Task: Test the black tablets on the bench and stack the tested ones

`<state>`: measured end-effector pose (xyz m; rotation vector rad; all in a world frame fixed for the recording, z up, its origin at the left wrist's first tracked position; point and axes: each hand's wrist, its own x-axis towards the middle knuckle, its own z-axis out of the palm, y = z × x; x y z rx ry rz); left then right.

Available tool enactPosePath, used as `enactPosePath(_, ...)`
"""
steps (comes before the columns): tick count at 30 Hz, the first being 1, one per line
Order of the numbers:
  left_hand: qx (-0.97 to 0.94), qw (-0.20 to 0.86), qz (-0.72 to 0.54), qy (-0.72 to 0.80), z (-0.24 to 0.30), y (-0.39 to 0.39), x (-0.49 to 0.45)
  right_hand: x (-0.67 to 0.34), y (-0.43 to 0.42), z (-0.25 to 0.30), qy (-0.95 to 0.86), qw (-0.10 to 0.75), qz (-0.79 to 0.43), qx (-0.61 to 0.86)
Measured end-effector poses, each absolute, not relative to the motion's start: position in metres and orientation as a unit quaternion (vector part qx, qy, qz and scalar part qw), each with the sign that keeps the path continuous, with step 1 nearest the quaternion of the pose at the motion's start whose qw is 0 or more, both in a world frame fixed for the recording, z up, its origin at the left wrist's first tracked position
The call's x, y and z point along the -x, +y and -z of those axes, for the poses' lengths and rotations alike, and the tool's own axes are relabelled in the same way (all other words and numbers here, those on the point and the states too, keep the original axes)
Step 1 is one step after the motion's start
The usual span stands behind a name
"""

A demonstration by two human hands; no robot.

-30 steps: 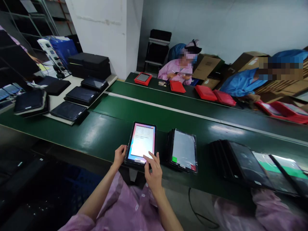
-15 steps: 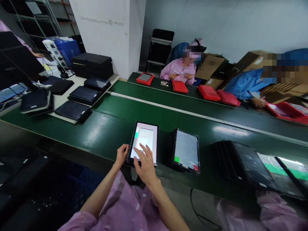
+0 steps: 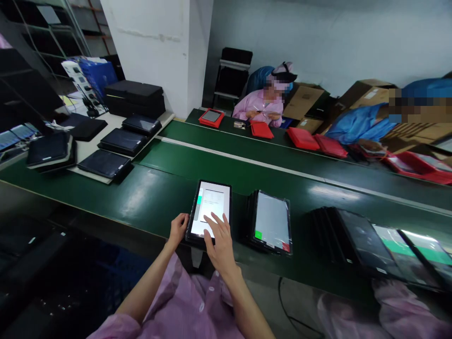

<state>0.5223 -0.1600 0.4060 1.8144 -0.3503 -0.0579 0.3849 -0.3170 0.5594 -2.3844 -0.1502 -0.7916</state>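
A tablet (image 3: 213,200) with a lit, mostly white screen lies in front of me at the near edge of the green bench. At its lower left edge is my left hand (image 3: 179,227), fingers curled in against the tablet's side. My right hand (image 3: 221,240) is over the lower part of the screen, its fingers spread; whether a fingertip touches the glass I cannot tell. Just to the right sits a stack of tablets (image 3: 271,219), the top one pale-screened with green and red corner marks.
More tablets (image 3: 363,233) lean in a row at the right, beside another person's pink sleeve (image 3: 399,301). Dark tablets (image 3: 104,164) lie on a pale board at left. Across the bench (image 3: 169,162), two co-workers sit near red cases (image 3: 302,138). A white pillar (image 3: 151,52) stands behind.
My right hand has shifted slightly right and down over the screen, and the page shown has moved a little. My left hand stays at the tablet's edge.
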Motion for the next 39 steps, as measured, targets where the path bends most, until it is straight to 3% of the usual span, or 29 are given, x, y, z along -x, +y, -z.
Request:
enactPosePath(25, -0.794, 0.585, 0.01, -0.164, -0.406, -0.159, -0.525, -0.398, -0.362, -0.56, 0.025, 0.285, 0.344, 0.894)
enactPosePath(39, -0.797, 0.58, 0.001, -0.171, -0.4, -0.158, -0.525, -0.414, -0.385, -0.555, 0.034, 0.272, 0.299, 0.914)
